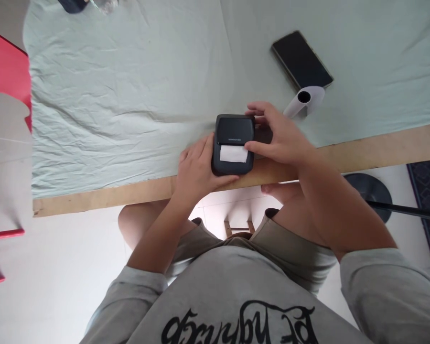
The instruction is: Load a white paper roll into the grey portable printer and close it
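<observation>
Device: black, rounded corners, small pale print on the lid. Location: the device [233, 129] lies at the near edge of the counter [129, 86], close to the middle of that edge. White paper [232, 154] shows across its near half, just below the lid.

Left hand [197, 167]: wrapped around the near-left corner of the device; fingers close together along the left side, thumb stretched along the near edge. Right hand [279, 136]: spread, thumb and fingers apart. Thumb tip reaches the right end of the paper; fingers bend at the far-right corner of the device. How firmly it presses: cannot tell. Dark patch between thumb and fingers: unclear.

Right of the right hand: white roll [296, 103], dark core opening visible, loose end curling to the right. Roll overlaps the near edge of the phone [303, 59] in this view; contact cannot be told. Phone: dark face up, tilted relative to the counter edge.

Far-left corner: dark object [72, 5] with a clear object [106, 5] beside it, both cut off by the frame.

Counter surface: pale green cloth [93, 124], wrinkled toward the left; wood strip [111, 198] exposed along the near edge.
</observation>
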